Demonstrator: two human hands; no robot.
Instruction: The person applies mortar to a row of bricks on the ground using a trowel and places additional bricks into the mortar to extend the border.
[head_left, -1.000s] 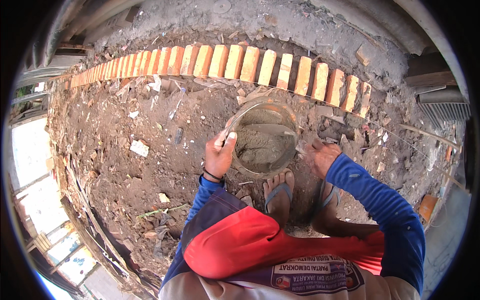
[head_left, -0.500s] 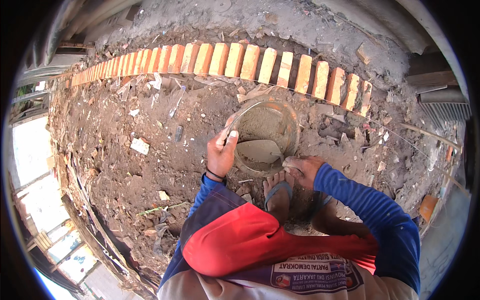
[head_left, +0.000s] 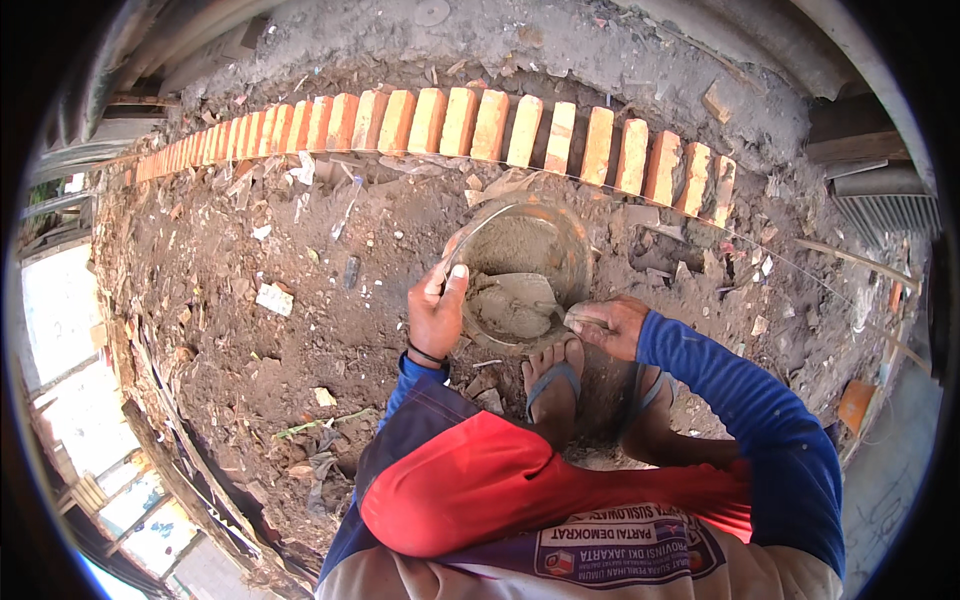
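Head view showed the left hand (head_left: pixel 436 318) gripping the bucket (head_left: pixel 520 275) rim on the dirt, the right hand (head_left: pixel 610 325) closed on a trowel (head_left: pixel 515 293) scooping mortar; lifting it level seemed next.

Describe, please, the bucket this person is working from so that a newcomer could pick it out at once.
Start at the curved row of orange bricks set on edge across the dirt. Just below its right half, in front of the person's sandalled feet, sits the bucket, its rim gripped by the left hand. It is the only round container there, holding wet grey mortar amid loose rubble.
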